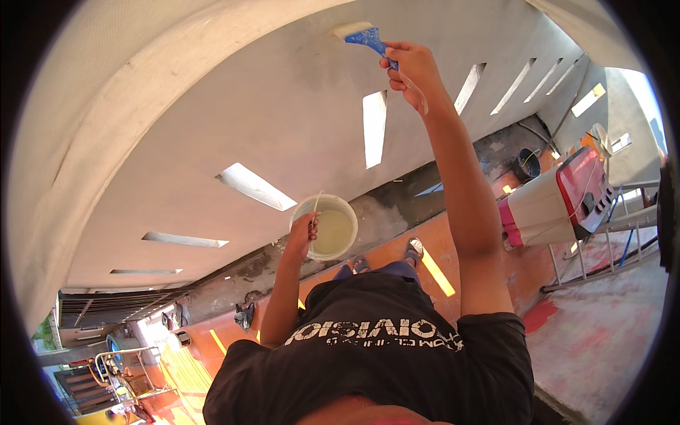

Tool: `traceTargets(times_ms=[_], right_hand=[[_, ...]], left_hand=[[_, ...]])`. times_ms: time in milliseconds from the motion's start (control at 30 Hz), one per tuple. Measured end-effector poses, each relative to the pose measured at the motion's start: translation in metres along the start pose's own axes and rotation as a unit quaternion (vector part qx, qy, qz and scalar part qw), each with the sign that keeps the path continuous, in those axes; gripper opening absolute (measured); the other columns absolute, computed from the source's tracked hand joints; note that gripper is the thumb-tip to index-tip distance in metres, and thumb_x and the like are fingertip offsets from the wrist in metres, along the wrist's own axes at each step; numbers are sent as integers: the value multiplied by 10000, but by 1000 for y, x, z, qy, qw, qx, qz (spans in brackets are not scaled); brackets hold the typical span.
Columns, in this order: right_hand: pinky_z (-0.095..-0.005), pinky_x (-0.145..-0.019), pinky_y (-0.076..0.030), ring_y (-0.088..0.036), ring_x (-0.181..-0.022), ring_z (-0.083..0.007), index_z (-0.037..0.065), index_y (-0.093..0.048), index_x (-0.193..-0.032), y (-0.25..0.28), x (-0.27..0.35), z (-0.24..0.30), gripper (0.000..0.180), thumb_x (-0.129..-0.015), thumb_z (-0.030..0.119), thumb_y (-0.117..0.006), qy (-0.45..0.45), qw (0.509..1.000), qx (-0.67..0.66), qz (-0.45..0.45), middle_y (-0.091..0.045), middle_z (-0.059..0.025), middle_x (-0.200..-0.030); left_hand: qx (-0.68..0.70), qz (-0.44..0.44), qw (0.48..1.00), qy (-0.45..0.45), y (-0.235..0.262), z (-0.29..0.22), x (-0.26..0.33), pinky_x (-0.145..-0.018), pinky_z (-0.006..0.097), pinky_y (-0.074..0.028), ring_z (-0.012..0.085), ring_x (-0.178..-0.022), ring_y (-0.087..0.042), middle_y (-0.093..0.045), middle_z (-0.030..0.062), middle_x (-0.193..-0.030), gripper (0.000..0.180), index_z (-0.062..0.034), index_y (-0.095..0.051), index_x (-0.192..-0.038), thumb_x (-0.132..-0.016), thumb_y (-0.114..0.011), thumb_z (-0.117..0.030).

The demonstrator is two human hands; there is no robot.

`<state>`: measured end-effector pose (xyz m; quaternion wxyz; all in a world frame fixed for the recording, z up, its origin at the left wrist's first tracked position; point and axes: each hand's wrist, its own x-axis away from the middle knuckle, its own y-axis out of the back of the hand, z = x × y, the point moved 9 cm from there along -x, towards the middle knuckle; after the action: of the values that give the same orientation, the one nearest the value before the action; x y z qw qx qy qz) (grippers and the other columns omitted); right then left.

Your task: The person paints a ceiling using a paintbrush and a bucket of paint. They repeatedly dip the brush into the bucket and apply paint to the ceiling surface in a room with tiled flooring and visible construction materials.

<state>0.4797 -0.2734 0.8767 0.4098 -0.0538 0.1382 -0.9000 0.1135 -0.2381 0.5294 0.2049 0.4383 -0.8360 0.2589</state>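
Observation:
My right hand (413, 69) is raised high against the grey wall (283, 106), its fingers closed round the handle of a wide brush (365, 37) with a blue, paint-spotted handle. The pale bristles press on the wall near its upper part, beside a damp-looking patch. Lower down, my left hand (304, 231) grips the thin handle of a whitish bucket (347, 244), which hangs at waist height. A pale, yellowish liquid (336, 230) stands inside it.
Narrow slots (374, 127) pierce the wall. On the right stand a pink-and-white washing machine (542, 205), a metal ladder (602, 258) and a black bucket (526, 165). Orange tiles (432, 241) cover the floor. A metal rack (134, 379) is at lower left.

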Motion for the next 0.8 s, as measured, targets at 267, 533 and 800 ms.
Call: traceTargets(times_ms=[267, 533, 800], right_hand=[[-241, -430, -316, -405, -509, -83, 46, -565, -943, -36, -12, 84, 45, -927, 78, -537, 52, 998, 43, 10, -551, -44, -751], [-245, -418, -238, -308, -463, -52, -31, -551, -1299, -10, 38, -98, 321, -996, 67, -507, -83, 995, -18, -60, -559, -58, -770], [-245, -435, -248, -305, -471, -43, -58, -537, -1302, -48, 30, -17, 334, -991, 59, -495, -20, 999, -33, 22, -570, -70, -798]], left_hand=[[11, -3, 1000, 0, 7, -2, -2, -560, 224, -346, 52, -646, -428, -502, -44, -813, 330, -23, -659, -1155, -1017, -547, -301], [11, -18, 1000, 7, 14, 3, -1, -566, 228, -356, 58, -649, -437, -511, -43, -811, 326, -29, -652, -1151, -1012, -548, -304], [0, -18, 1000, 12, 15, 5, 0, -577, 231, -375, 62, -662, -458, -517, -41, -812, 313, -34, -654, -1132, -1004, -556, -302]])
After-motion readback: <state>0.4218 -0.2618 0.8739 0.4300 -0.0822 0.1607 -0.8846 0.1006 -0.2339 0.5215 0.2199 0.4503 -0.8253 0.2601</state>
